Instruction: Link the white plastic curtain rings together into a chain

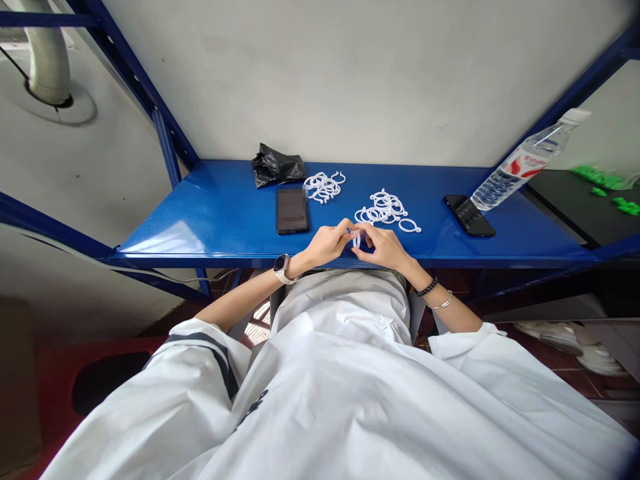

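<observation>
My left hand point(327, 244) and my right hand point(383, 247) meet at the front edge of the blue shelf point(220, 213). Both pinch one small white plastic ring point(357, 239) between their fingertips. Just beyond my hands lies a pile of several white rings point(383, 208), with one single ring point(409, 226) off to its right. A second pile of white rings point(324, 187) lies further back, to the left. A watch sits on my left wrist and bracelets on my right.
A dark phone point(292, 210) lies face up left of my hands; another phone point(469, 215) lies at the right under a tilted water bottle point(525, 160). A crumpled black bag point(276, 167) sits at the back. Green pieces point(605, 180) lie on a dark surface far right.
</observation>
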### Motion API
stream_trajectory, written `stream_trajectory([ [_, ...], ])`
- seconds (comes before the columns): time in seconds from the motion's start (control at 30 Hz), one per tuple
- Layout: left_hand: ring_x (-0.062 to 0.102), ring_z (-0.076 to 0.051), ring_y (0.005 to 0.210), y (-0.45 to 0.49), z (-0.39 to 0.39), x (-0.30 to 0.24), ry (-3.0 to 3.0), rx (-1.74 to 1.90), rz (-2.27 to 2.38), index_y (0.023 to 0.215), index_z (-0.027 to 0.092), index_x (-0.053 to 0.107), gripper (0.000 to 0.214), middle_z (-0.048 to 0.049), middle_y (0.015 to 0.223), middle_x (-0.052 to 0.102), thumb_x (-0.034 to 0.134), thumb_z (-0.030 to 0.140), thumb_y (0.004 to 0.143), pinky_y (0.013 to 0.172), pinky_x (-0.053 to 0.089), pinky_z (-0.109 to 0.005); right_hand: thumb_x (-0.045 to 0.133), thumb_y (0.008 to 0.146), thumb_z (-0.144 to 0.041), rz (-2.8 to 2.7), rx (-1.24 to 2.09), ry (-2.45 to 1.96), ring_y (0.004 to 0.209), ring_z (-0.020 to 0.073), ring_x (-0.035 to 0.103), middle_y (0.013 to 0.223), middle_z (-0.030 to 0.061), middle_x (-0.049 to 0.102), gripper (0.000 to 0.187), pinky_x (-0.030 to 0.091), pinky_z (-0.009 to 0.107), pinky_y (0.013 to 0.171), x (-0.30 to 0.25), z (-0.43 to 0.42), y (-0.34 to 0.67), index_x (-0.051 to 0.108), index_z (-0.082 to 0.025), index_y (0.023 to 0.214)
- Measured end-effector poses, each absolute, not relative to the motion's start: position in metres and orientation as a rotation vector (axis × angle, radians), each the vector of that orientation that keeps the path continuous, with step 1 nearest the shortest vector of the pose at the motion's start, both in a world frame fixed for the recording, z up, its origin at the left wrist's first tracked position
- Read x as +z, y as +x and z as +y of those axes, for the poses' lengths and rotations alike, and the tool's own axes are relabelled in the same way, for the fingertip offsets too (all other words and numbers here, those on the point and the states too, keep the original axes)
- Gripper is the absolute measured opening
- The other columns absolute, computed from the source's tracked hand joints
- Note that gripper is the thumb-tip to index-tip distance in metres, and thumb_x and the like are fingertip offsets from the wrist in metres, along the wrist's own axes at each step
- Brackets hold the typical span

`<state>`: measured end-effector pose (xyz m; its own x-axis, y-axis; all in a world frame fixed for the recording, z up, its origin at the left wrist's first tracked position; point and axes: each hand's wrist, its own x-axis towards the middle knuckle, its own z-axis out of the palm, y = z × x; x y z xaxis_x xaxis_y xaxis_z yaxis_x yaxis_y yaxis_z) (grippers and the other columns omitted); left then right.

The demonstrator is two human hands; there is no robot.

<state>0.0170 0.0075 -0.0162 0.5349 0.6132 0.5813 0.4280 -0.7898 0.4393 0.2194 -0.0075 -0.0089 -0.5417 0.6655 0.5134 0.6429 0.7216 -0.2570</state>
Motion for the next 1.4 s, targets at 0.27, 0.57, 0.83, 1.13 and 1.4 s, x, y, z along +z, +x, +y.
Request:
stream_trajectory([
  [0.27, 0.052, -0.011, 0.049, 0.0166, 0.0091, -0.017, 2.527, 1.101, 0.89, 0.089, 0.019, 0.048, 0.034, -0.0028, 0.073, 0.065, 0.031, 0.045, 0.103, 0.051, 0.033, -0.021, 0.061, 0.086, -0.035, -2.344, 0.044, -0.969, 0.059, 0.0159, 0.06, 0.084, 0.0024, 0.07, 0.038, 0.041, 0.027, 0.056, -0.0078, -0.0082, 0.2191, 0.054, -0.02, 0.12],
  [0.57, 0.038, -0.01, 0.039, 0.0191, 0.0042, -0.0096, 2.46, 1.067, 0.88, 0.114, 0.015, 0.047, 0.04, 0.0092, 0.049, 0.04, 0.034, 0.05, 0.101, 0.046, 0.024, -0.02, 0.061, 0.088, -0.037, -2.249, 0.008, -1.069, 0.062, 0.0171, 0.062, 0.086, 0.003, 0.068, 0.04, 0.044, 0.027, 0.057, -0.0114, -0.0058, 0.2198, 0.052, -0.022, 0.123],
  [0.83, 0.04, -0.012, 0.04, 0.018, 0.0068, -0.0094, 2.534, 0.947, 0.939, 0.099, 0.017, 0.053, 0.048, 0.0063, 0.049, 0.043, 0.03, 0.059, 0.099, 0.048, 0.024, -0.022, 0.058, 0.091, -0.045, -2.156, 0.142, -1.044, 0.056, 0.0152, 0.059, 0.079, -0.0005, 0.065, 0.042, 0.045, 0.027, 0.056, -0.0149, -0.0039, 0.2227, 0.049, -0.023, 0.125],
  [1.13, 0.04, -0.011, 0.042, 0.0187, 0.0069, -0.01, 2.588, 0.972, 0.882, 0.1, 0.016, 0.054, 0.047, 0.0053, 0.051, 0.047, 0.031, 0.057, 0.1, 0.048, 0.025, -0.022, 0.058, 0.089, -0.034, -2.187, 0.143, -0.979, 0.064, 0.0167, 0.064, 0.09, 0.0025, 0.068, 0.043, 0.052, 0.029, 0.061, -0.0162, -0.0035, 0.2232, 0.047, -0.024, 0.13],
  [1.4, 0.041, -0.011, 0.045, 0.0184, 0.0073, -0.012, 2.71, 0.991, 0.77, 0.077, 0.018, 0.05, 0.047, 0.0018, 0.054, 0.048, 0.025, 0.048, 0.103, 0.05, 0.025, -0.024, 0.053, 0.089, -0.026, -2.233, 0.138, -0.927, 0.077, 0.0169, 0.068, 0.132, 0.0099, 0.061, 0.049, 0.056, 0.03, 0.062, -0.0102, -0.0072, 0.2214, 0.043, -0.025, 0.138],
])
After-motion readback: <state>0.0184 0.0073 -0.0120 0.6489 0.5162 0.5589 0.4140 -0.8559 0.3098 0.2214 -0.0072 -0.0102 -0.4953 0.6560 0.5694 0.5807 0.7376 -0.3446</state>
